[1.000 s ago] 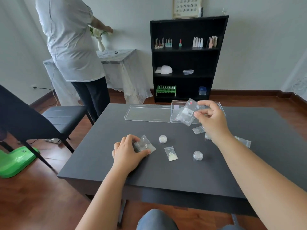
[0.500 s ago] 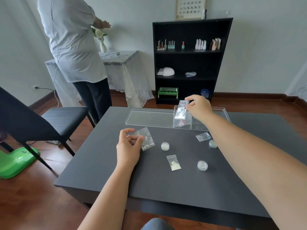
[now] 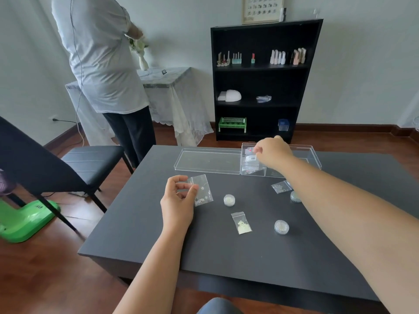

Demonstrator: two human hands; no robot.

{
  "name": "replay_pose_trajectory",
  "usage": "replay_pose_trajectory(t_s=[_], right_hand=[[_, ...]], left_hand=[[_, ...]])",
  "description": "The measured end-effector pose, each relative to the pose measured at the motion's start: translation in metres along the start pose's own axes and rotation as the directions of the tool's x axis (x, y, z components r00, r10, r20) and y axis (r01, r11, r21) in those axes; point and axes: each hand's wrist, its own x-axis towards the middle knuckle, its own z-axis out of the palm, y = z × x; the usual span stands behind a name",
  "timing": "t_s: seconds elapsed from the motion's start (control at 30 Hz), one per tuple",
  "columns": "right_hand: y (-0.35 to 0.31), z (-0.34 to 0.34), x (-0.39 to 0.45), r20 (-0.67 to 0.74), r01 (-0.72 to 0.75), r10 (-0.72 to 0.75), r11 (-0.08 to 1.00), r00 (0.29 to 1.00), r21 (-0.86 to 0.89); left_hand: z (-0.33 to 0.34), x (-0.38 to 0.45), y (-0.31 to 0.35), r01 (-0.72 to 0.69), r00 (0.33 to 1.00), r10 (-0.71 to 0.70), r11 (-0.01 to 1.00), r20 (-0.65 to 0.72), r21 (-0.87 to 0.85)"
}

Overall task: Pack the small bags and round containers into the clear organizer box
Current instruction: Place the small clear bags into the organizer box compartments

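Note:
The clear organizer box [image 3: 314,152] stands open at the far side of the dark table [image 3: 215,252], its lid [image 3: 207,160] lying flat to the left. My right hand [image 3: 272,152] reaches into the box's left end and pinches a small bag with red bits [image 3: 251,160]. My left hand [image 3: 179,198] holds a clear bag of white stars [image 3: 203,192] by its left edge, just above the table. Loose on the table lie another small bag [image 3: 241,223], a bag near my right forearm [image 3: 280,186], and three round containers [image 3: 229,200] [image 3: 281,227] [image 3: 294,197].
A person in a white top [image 3: 102,64] stands at a cloth-covered side table beyond the left corner. A black chair [image 3: 56,164] is close on the left, with a green object [image 3: 25,223] on the floor. A black shelf unit [image 3: 260,80] stands behind the table.
My right hand carried the bag with red bits from above the table down into the box's left end. My left hand lifted the star bag slightly off the table.

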Motion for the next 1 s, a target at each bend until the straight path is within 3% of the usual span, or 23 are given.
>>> replay_pose_trajectory(t_s=[0.13,0.4,0.5,0.67,0.87,1.0], right_hand=[[0.001,-0.002,0.000,0.050,0.088,-0.086,0.995,0.995,-0.045],[-0.002,0.002,0.002,0.099,0.115,-0.109,0.992,0.989,-0.051],[0.002,0.002,-0.006,0.002,0.113,-0.113,0.993,0.994,0.018],[0.025,0.006,-0.047,-0.288,0.108,-0.069,0.987,0.955,0.120],[0.046,0.013,-0.095,-0.248,0.041,-0.027,0.998,0.968,0.052],[0.063,0.013,-0.106,-0.310,0.020,0.006,0.997,0.951,0.079]], left_hand=[[0.001,-0.001,0.000,0.002,1.000,-0.002,1.000,0.008,-0.005],[0.002,-0.001,0.000,0.003,1.000,-0.003,1.000,0.020,-0.002],[0.001,0.001,0.000,0.033,0.999,-0.033,0.999,-0.002,-0.012],[0.012,0.007,0.009,0.085,0.996,-0.086,0.991,-0.005,-0.105],[0.065,0.028,0.047,0.031,0.986,-0.026,0.999,0.163,-0.027],[0.114,0.046,0.074,0.008,0.962,-0.016,1.000,0.272,0.030]])
